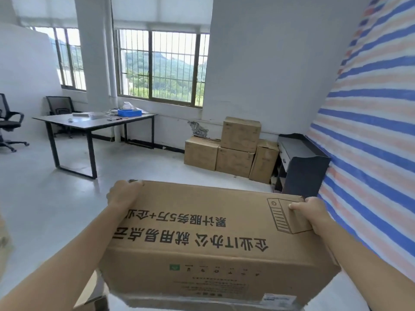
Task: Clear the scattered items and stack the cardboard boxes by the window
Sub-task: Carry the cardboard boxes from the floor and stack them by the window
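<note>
Gripping cardboard box (208, 223), left hand (122, 194), right hand (312, 213)

A large brown cardboard box (213, 232), its black printed characters upside down, fills the near view at 6 o'clock, raised off the floor. Ahead at 1 o'clock, four plain boxes (234, 161) stand against the wall, with a top box (240, 133) stacked on them.

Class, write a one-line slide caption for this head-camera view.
The left hand and right hand hold a printed cardboard box; stacked boxes stand against the wall beside the window.
</note>
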`<state>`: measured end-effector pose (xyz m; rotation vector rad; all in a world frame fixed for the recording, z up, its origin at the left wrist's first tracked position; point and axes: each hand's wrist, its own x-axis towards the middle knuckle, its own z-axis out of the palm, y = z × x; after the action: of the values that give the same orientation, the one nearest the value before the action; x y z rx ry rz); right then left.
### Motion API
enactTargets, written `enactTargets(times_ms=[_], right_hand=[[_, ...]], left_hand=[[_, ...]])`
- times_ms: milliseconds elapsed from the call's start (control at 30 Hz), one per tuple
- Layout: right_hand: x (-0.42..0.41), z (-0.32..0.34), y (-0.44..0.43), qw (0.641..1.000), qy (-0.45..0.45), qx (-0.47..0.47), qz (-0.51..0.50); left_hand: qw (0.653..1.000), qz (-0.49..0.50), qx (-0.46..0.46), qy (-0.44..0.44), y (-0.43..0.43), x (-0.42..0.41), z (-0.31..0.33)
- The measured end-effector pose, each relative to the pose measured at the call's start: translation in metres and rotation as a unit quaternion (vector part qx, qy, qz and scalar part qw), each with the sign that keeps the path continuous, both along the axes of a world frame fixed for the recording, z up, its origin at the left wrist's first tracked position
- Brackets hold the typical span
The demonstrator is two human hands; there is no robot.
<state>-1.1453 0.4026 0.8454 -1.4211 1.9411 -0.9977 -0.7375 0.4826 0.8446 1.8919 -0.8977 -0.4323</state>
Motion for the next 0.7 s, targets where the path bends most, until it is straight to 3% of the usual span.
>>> enactTargets(times_ms=[333,700], right_hand=[[0.057,-0.025,-0.066,0.996,-0.074,0.026,-0.046],[0.095,-0.038,-0.269,0.988,-0.085,0.122,0.051]], left_hand=[[0.999,-0.032,0.015,0.021,-0.099,0.057,-0.024],[0.989,0.01,0.148,-0.029,-0.279,0.089,-0.026]])
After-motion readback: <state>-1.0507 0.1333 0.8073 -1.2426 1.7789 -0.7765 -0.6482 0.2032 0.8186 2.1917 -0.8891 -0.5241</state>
